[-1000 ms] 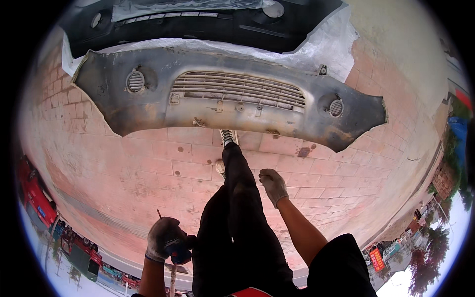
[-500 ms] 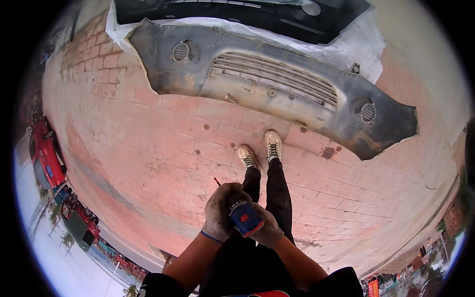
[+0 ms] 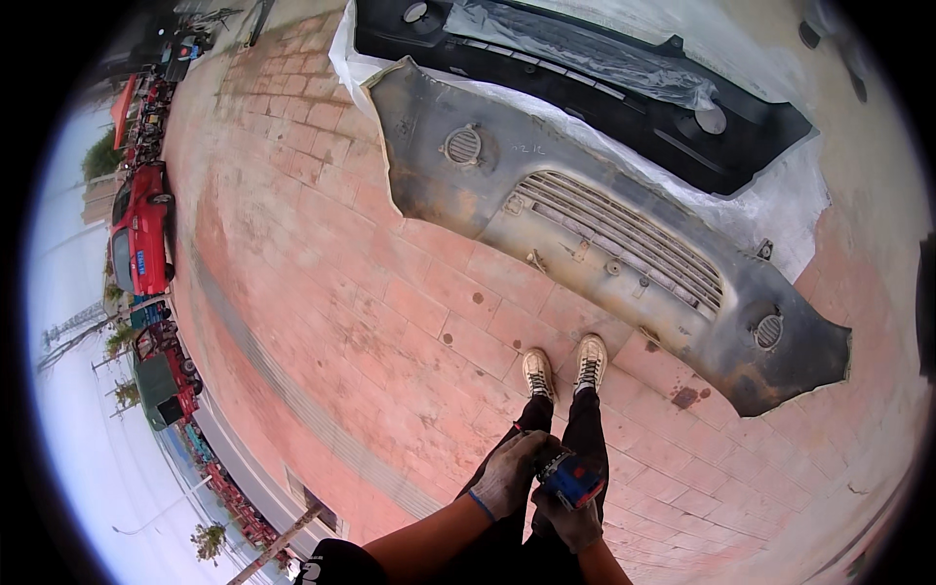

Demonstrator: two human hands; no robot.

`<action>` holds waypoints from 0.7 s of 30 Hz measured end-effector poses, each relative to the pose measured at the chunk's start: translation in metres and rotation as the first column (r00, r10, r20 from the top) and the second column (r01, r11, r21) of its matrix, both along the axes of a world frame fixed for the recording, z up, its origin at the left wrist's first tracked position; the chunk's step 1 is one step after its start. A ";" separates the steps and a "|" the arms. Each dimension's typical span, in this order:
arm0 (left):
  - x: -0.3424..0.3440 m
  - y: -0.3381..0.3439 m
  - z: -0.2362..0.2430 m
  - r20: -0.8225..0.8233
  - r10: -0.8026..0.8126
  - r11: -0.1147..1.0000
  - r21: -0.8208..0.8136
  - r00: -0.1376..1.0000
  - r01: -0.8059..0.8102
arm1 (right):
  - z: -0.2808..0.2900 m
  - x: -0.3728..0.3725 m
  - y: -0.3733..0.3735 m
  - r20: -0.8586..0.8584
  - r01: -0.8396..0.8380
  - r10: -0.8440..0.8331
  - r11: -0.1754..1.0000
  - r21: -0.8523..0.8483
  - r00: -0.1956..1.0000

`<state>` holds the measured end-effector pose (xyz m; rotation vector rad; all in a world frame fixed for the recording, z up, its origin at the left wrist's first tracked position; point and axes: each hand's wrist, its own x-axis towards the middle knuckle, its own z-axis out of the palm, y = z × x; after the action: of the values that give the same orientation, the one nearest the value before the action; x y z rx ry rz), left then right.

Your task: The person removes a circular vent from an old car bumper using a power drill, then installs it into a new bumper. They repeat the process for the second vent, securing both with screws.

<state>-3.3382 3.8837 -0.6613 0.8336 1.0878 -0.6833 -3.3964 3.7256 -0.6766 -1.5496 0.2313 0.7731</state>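
Both my hands wear grey work gloves and are closed on a blue and black cordless drill over my legs. My left hand wraps round its front part, and my right hand grips it lower down, with its fingers partly hidden. A thin red-tipped bit pokes out past my left hand. Beyond my shoes, a grey, scuffed car bumper with a slatted grille and two round slatted vents lies face-down or face-up; I cannot tell which.
A black bumper with clear film lies behind the grey one, on white sheeting. The pink paving surrounds my feet. A red car, a green truck and other vehicles line the road at left.
My right hand, apart at my side earlier, has joined my left on the drill. My feet came together, and my view has turned left, so the bumpers appear slanted and further right.
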 end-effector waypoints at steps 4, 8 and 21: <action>0.010 0.002 0.010 0.141 -0.232 0.961 0.187 0.962 0.205 | 0.012 0.021 0.003 -0.014 0.104 -0.104 0.995 0.005 0.994; 0.016 0.013 0.019 0.284 -0.722 0.641 0.617 0.631 0.457 | 0.012 0.028 0.017 -0.066 0.149 -0.161 0.977 -0.155 0.985; 0.124 0.181 0.003 0.133 0.251 0.967 -0.070 0.959 -0.243 | 0.051 0.146 0.147 0.194 -0.211 0.275 0.932 -0.295 0.942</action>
<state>-3.2142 4.0643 -0.6582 0.6754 1.0209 -0.4346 -3.2505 3.8730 -0.6251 -1.9397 -0.0350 0.7672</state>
